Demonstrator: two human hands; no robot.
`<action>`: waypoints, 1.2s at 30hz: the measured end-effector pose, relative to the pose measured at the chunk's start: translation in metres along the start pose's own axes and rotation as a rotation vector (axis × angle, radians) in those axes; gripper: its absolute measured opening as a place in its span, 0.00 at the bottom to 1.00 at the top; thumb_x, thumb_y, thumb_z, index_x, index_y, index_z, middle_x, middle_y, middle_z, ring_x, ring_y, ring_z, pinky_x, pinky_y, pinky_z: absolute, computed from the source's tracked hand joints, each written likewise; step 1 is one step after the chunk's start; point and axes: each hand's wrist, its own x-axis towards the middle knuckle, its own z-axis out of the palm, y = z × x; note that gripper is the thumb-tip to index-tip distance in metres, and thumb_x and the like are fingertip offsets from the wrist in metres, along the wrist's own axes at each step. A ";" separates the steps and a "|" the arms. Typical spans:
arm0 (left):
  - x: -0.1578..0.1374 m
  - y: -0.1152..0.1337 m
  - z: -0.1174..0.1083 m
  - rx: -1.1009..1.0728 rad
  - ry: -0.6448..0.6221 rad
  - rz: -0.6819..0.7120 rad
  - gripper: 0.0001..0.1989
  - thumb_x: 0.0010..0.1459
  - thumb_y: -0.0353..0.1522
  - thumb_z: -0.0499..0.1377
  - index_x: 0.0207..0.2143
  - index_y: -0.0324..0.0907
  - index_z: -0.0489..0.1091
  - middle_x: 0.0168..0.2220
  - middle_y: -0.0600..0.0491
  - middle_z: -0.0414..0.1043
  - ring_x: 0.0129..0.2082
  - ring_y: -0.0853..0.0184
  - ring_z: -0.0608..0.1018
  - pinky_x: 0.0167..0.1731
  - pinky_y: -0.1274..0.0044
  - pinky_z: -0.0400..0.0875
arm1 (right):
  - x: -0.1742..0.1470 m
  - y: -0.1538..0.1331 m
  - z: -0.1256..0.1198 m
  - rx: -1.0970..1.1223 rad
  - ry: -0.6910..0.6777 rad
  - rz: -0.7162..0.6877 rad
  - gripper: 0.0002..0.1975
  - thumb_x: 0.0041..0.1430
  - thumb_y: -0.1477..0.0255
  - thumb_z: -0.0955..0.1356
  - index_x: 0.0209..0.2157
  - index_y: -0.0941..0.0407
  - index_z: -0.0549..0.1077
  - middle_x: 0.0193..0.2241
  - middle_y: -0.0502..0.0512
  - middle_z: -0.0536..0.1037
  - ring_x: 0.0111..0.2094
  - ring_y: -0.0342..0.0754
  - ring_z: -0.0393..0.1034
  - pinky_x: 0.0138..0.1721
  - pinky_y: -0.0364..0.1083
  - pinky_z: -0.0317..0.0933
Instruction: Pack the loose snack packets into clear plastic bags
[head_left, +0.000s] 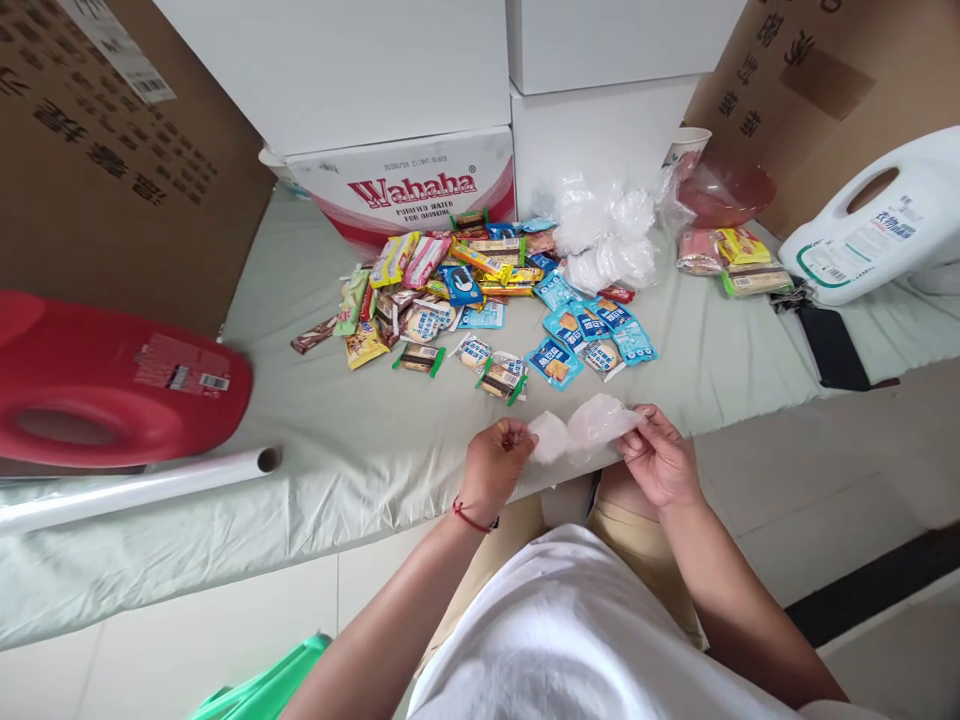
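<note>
Between my hands, just over the front edge of the cloth-covered table, a thin clear plastic bag (600, 422) is stretched out sideways. My left hand (498, 460) pinches its left end, where the plastic looks whitish and bunched. The fingers of my right hand (661, 455) close on its right end. Beyond the bag lie wrapped snacks: a green-edged biscuit packet (502, 378) is closest to my left hand, with blue snack packets (555, 362) a little right of it. A larger heap of mixed snack bars (465, 265) sits farther back.
Crumpled clear bags (607, 225) are piled behind the snacks. A Wahaha carton (405, 185) and white boxes stand at the back. On the right are a white detergent bottle (877, 225), a black phone (832, 345) and a bagged snack set (735, 262); left, a red jug (112, 385) and plastic-film roll (142, 490).
</note>
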 end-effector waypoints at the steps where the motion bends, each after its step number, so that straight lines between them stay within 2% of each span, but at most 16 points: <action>1: 0.000 0.005 0.003 -0.041 -0.088 -0.034 0.17 0.45 0.41 0.74 0.28 0.41 0.73 0.21 0.59 0.67 0.19 0.75 0.64 0.20 0.81 0.54 | -0.001 -0.002 -0.004 -0.013 0.008 -0.008 0.17 0.50 0.63 0.80 0.33 0.51 0.72 0.24 0.44 0.64 0.22 0.40 0.56 0.24 0.43 0.56; 3: 0.006 0.025 0.012 -0.148 -0.263 -0.086 0.19 0.43 0.42 0.74 0.27 0.41 0.72 0.21 0.58 0.67 0.17 0.77 0.61 0.18 0.81 0.51 | -0.003 -0.008 -0.014 -0.015 0.038 -0.020 0.16 0.49 0.63 0.80 0.33 0.51 0.72 0.23 0.44 0.62 0.22 0.40 0.55 0.23 0.43 0.55; 5: 0.022 0.058 0.024 -0.251 -0.363 -0.056 0.20 0.41 0.41 0.76 0.28 0.40 0.71 0.22 0.58 0.68 0.17 0.78 0.62 0.17 0.81 0.52 | -0.005 -0.015 -0.025 -0.010 0.070 -0.041 0.15 0.49 0.63 0.80 0.33 0.50 0.73 0.22 0.44 0.61 0.22 0.40 0.55 0.23 0.42 0.54; 7: 0.045 0.098 0.040 -0.358 -0.382 0.049 0.20 0.45 0.38 0.76 0.35 0.40 0.73 0.28 0.55 0.72 0.21 0.76 0.70 0.20 0.82 0.59 | -0.008 -0.020 -0.034 -0.036 0.082 -0.070 0.14 0.50 0.63 0.80 0.33 0.50 0.74 0.23 0.44 0.63 0.22 0.40 0.54 0.23 0.42 0.55; 9: 0.068 0.132 0.055 -0.441 -0.419 0.059 0.25 0.50 0.38 0.74 0.48 0.42 0.71 0.35 0.53 0.74 0.28 0.71 0.78 0.25 0.81 0.67 | -0.010 -0.025 -0.040 -0.073 0.085 -0.094 0.13 0.51 0.63 0.79 0.33 0.49 0.74 0.23 0.45 0.64 0.22 0.41 0.54 0.22 0.43 0.55; 11: 0.079 0.145 0.065 -0.403 -0.371 0.087 0.27 0.52 0.39 0.73 0.51 0.43 0.70 0.38 0.53 0.74 0.31 0.69 0.79 0.28 0.80 0.69 | -0.013 -0.027 -0.043 -0.071 0.096 -0.109 0.13 0.52 0.63 0.79 0.32 0.49 0.73 0.23 0.45 0.65 0.21 0.41 0.53 0.22 0.43 0.54; 13: 0.075 0.133 0.069 -0.287 -0.324 0.140 0.24 0.52 0.42 0.72 0.47 0.42 0.72 0.39 0.51 0.74 0.33 0.69 0.78 0.28 0.80 0.70 | -0.015 -0.028 -0.043 -0.033 0.118 -0.109 0.14 0.51 0.63 0.79 0.31 0.50 0.72 0.23 0.45 0.66 0.20 0.39 0.52 0.21 0.42 0.53; 16: 0.040 0.086 0.062 -0.089 -0.271 0.225 0.21 0.58 0.50 0.66 0.36 0.41 0.75 0.39 0.48 0.75 0.38 0.65 0.77 0.31 0.78 0.70 | -0.015 -0.026 -0.038 0.008 0.157 -0.065 0.17 0.48 0.63 0.81 0.31 0.51 0.72 0.22 0.44 0.65 0.19 0.37 0.50 0.20 0.40 0.50; 18: 0.008 0.054 0.053 0.008 -0.134 0.301 0.20 0.61 0.50 0.63 0.38 0.43 0.75 0.40 0.48 0.75 0.41 0.62 0.76 0.36 0.75 0.71 | -0.013 -0.023 -0.031 -0.011 0.176 -0.057 0.19 0.46 0.62 0.81 0.31 0.52 0.72 0.22 0.43 0.65 0.20 0.37 0.51 0.20 0.40 0.50; 20: -0.022 0.032 0.047 0.041 0.013 0.377 0.18 0.61 0.47 0.64 0.45 0.45 0.74 0.46 0.47 0.74 0.48 0.58 0.76 0.44 0.71 0.72 | -0.013 -0.019 -0.020 -0.065 0.173 -0.084 0.19 0.48 0.60 0.81 0.32 0.52 0.73 0.23 0.44 0.67 0.21 0.38 0.53 0.22 0.40 0.51; 22: -0.042 0.019 0.047 0.114 0.083 0.447 0.25 0.54 0.43 0.71 0.51 0.46 0.73 0.53 0.44 0.72 0.55 0.53 0.74 0.52 0.66 0.70 | -0.014 -0.015 -0.006 -0.141 0.129 -0.101 0.17 0.53 0.58 0.79 0.34 0.52 0.74 0.25 0.46 0.70 0.22 0.38 0.56 0.24 0.41 0.54; 24: -0.046 0.011 0.049 0.195 0.122 0.479 0.26 0.47 0.38 0.75 0.49 0.46 0.74 0.54 0.43 0.71 0.60 0.49 0.71 0.58 0.62 0.66 | -0.018 -0.012 0.009 -0.229 0.039 -0.084 0.16 0.58 0.56 0.77 0.35 0.52 0.74 0.26 0.46 0.70 0.23 0.39 0.57 0.24 0.41 0.55; 26: -0.037 0.007 0.046 0.213 0.102 0.429 0.17 0.46 0.34 0.74 0.39 0.45 0.77 0.48 0.44 0.74 0.56 0.50 0.73 0.57 0.63 0.66 | -0.020 -0.012 0.021 -0.319 -0.072 -0.053 0.16 0.60 0.55 0.75 0.35 0.52 0.74 0.25 0.46 0.69 0.23 0.40 0.57 0.24 0.42 0.54; 29: -0.019 0.004 0.031 0.099 0.031 0.254 0.07 0.49 0.32 0.71 0.28 0.44 0.75 0.34 0.50 0.75 0.38 0.60 0.76 0.43 0.71 0.69 | -0.016 -0.019 0.028 -0.439 -0.194 -0.028 0.17 0.60 0.53 0.74 0.34 0.52 0.75 0.24 0.46 0.67 0.25 0.42 0.57 0.25 0.42 0.53; 33: -0.009 0.008 0.012 -0.078 -0.031 0.166 0.12 0.52 0.40 0.70 0.29 0.43 0.73 0.26 0.56 0.71 0.28 0.69 0.70 0.31 0.77 0.63 | -0.003 -0.029 0.022 -0.510 -0.182 -0.024 0.20 0.57 0.50 0.76 0.34 0.53 0.76 0.24 0.47 0.67 0.25 0.43 0.57 0.26 0.42 0.55; 36: -0.011 0.013 0.012 -0.135 0.017 0.163 0.16 0.56 0.44 0.68 0.30 0.44 0.69 0.23 0.60 0.65 0.23 0.72 0.66 0.27 0.79 0.62 | -0.001 -0.026 0.023 -0.469 -0.107 -0.051 0.25 0.55 0.46 0.75 0.43 0.51 0.77 0.34 0.51 0.75 0.34 0.47 0.67 0.34 0.44 0.64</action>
